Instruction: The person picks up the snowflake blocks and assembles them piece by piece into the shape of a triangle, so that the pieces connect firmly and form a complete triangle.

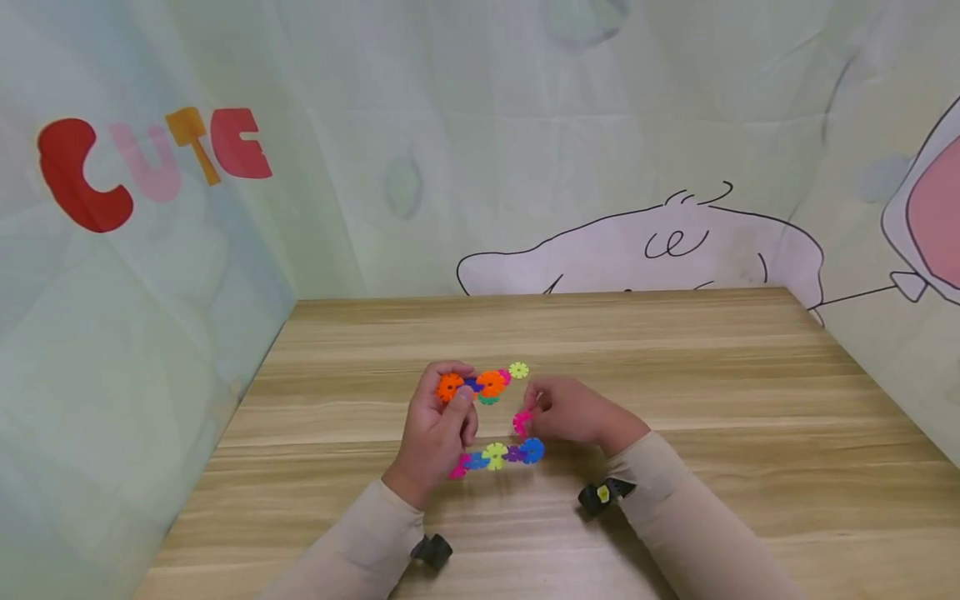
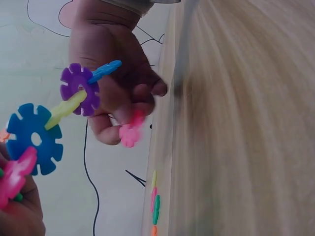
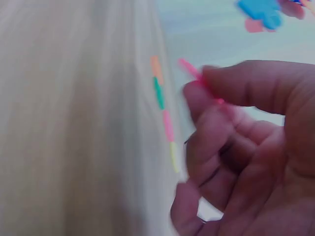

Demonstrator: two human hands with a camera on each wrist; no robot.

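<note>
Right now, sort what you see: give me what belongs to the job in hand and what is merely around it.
In the job:
- chain of toothed discs, held by the left hand
- pink disc, pinched by the right hand
- row of discs beyond, probably; unclear whether joined

Merely around:
- wooden table
- printed backdrop
- black wrist cameras

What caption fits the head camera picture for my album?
A left hand holds a colorful disc chain while the right hand pinches a pink disc.
</note>
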